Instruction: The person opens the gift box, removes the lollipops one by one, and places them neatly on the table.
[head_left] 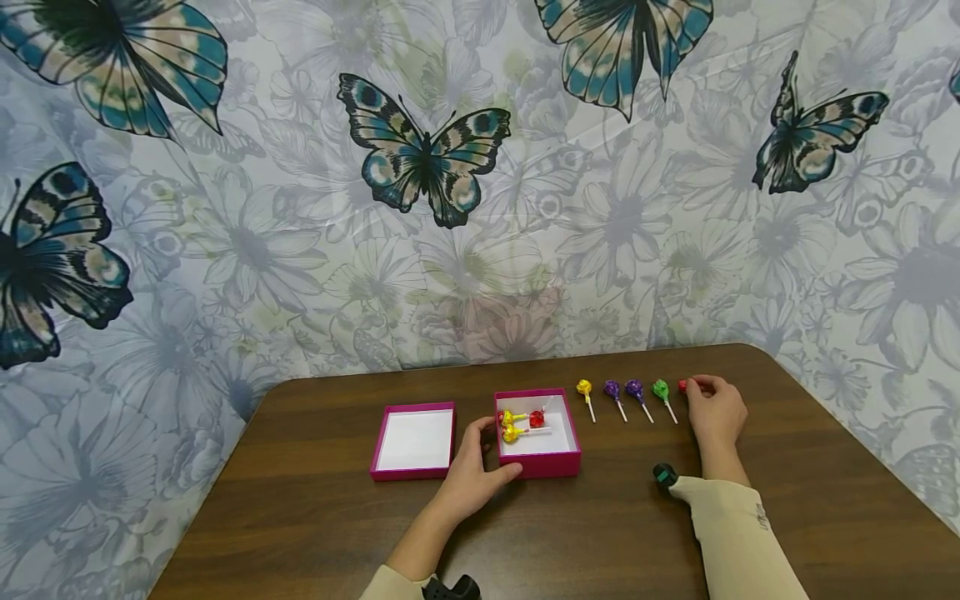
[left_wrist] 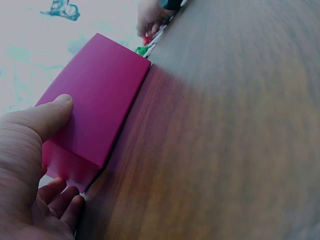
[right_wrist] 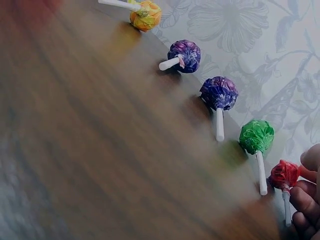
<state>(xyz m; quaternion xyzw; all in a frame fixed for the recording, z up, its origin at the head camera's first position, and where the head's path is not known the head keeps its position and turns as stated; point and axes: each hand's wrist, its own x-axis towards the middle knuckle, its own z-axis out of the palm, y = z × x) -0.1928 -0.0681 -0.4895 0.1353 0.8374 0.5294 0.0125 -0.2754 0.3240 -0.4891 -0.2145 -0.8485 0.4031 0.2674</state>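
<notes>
Magenta box contains yellow and red lollipops; left hand grips its front-left corner. Right hand pinches row-end red lollipop near tabletop's far edge; wood extends nearer.

grey-flowered wall covering before me at twelve o'clock, teal butterflies at nine and two, brown wood-grain table at six

The head view is evenly lit. The left wrist view washes out white at upper left; in the right wrist view, the worktop blurs.
</notes>
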